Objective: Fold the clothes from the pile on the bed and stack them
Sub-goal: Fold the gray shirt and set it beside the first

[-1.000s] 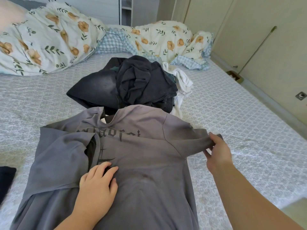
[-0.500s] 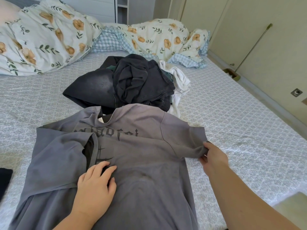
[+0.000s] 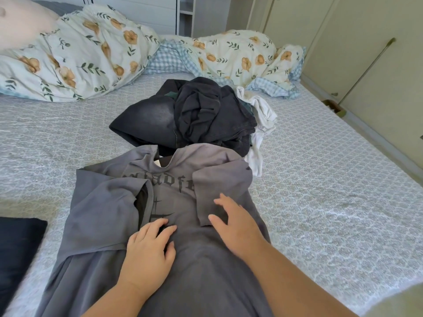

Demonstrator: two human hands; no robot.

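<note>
Both hands lie flat w/ fingers relaxed, gripping nothing, pressing on the grey T-shirt (image 3: 206, 271).

Bed (image 3: 320, 202), patterned grey-white cover, fills most of the view. Floral duvet (image 3: 80, 58) bunched along the far edge, blue check underside showing near centre. Cream wardrobe doors (image 3: 366, 42) stand on the right.

T-shirt is spread on the bed at near centre, front up, dark gothic print visible. Long axis runs near-to-far: collar points far, toward the pile; hem end runs off the near edge of view. Both sleeves are folded inward over the chest, left one wider, right one a narrower flap covering the end of the lettering.

Clothes pile (image 3: 194, 117) sits just beyond the collar, touching it: mostly black/dark garments, w/ a white garment (image 3: 261, 115) hanging off its right side. Dark folded item (image 3: 18, 248) lies at near left, apart from the shirt.

Right hand (image 3: 235, 227): forearm enters from near right, palm down, fingers spread, tips on the folded right sleeve, thumb at its near edge. Left hand (image 3: 148, 252): comes from near centre, palm down on the chest area below the print, fingers together, pointing far-right.
</note>
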